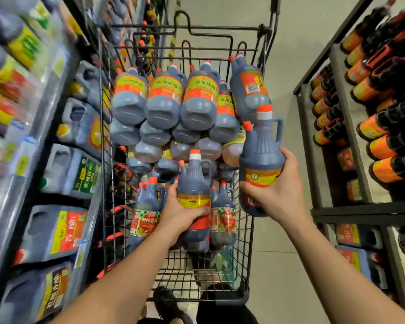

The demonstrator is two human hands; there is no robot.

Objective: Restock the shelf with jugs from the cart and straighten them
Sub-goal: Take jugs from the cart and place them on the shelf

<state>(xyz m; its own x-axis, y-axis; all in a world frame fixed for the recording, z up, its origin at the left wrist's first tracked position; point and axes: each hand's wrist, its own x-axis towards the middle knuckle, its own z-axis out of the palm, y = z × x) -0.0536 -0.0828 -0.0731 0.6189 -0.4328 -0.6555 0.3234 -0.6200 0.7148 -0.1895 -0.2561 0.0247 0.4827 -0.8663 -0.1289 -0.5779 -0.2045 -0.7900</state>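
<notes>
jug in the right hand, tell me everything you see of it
The jug is bluish plastic full of dark liquid, with an orange cap on a white collar, an orange spout cap, a loop handle and a yellow-orange label. It is roughly upright over the cart's right side; the right hand grips its lower body, fingers round the label.

Dark jugs [261,160] — orange caps, yellow-and-orange labels — in black wire cart [220,46].

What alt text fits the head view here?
The left hand grips a dark, orange-capped jug upright inside a wire cart; the right hand grips a second jug over the cart's right side. Stacked jugs lie in the cart, with stocked shelves on both sides.
</notes>
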